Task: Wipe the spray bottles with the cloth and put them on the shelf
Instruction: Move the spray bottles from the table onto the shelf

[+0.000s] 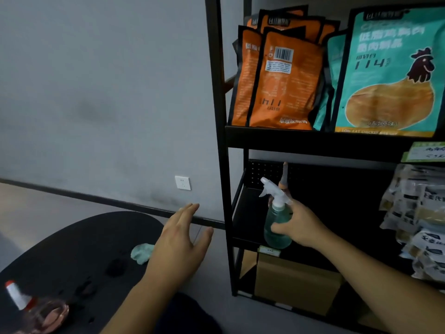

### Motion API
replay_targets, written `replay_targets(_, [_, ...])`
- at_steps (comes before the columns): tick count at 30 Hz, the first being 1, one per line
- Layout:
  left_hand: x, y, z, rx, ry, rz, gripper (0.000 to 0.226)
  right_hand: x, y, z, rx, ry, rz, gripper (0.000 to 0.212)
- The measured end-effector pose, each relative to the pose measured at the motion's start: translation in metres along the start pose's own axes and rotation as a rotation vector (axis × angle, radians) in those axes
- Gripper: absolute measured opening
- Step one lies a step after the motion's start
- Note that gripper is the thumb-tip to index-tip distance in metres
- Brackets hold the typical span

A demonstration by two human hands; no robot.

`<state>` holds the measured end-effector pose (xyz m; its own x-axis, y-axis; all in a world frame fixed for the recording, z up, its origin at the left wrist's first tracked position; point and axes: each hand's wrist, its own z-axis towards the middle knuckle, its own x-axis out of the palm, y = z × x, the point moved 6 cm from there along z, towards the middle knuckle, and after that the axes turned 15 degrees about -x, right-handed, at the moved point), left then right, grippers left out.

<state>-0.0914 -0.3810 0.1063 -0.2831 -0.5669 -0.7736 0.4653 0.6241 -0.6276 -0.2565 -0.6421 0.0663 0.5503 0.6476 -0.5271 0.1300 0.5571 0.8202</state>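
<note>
My right hand (pixel 298 225) grips a green spray bottle (pixel 277 227) with a white trigger head, upright at the front of the black shelf (pixel 245 213), middle level. Behind it stands another bottle with an orange nozzle (pixel 284 182), mostly hidden. My left hand (pixel 180 242) hovers open, fingers straight, above the right edge of the round black table (pixel 72 249). A crumpled light green cloth (pixel 142 253) lies on the table just left of that hand. A pink spray bottle (pixel 36 312) with a white and red top lies at the table's near left edge.
Orange snack bags (pixel 281 78) and teal snack bags (pixel 390 73) fill the upper shelf. Clear packets (pixel 414 220) are piled at the right of the middle level. A cardboard box (pixel 296 280) sits on the bottom level. Wet spots mark the table. A wall socket (pixel 183 182) is on the grey wall.
</note>
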Motion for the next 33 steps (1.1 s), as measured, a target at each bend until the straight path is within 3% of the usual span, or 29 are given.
replay_targets(1, [0.004,-0.001,0.004,0.004,0.004,0.003,0.069,0.0,-0.004,0.003,-0.008,-0.015,0.008,0.067])
replay_targets(5, [0.023,-0.01,0.015,0.031,0.006,0.008,0.068,0.005,-0.014,0.017,-0.111,0.01,0.039,0.101])
replay_targets(11, [0.059,-0.027,0.024,0.067,0.051,0.01,0.068,0.008,-0.043,0.033,-0.107,0.016,0.078,0.094])
replay_targets(15, [0.074,-0.03,0.029,0.063,0.058,0.013,0.067,0.006,-0.064,0.04,-0.043,0.005,0.066,0.063])
replay_targets(23, [0.093,-0.027,0.033,0.064,0.091,0.006,0.067,0.004,-0.096,0.046,0.089,0.001,0.023,0.033])
replay_targets(28, [0.101,-0.031,0.038,0.063,0.075,0.01,0.065,0.005,-0.106,0.051,0.114,-0.023,0.029,0.034])
replay_targets(33, [0.102,-0.029,0.039,0.056,0.062,0.001,0.064,0.004,-0.112,0.047,0.115,-0.047,0.053,0.051])
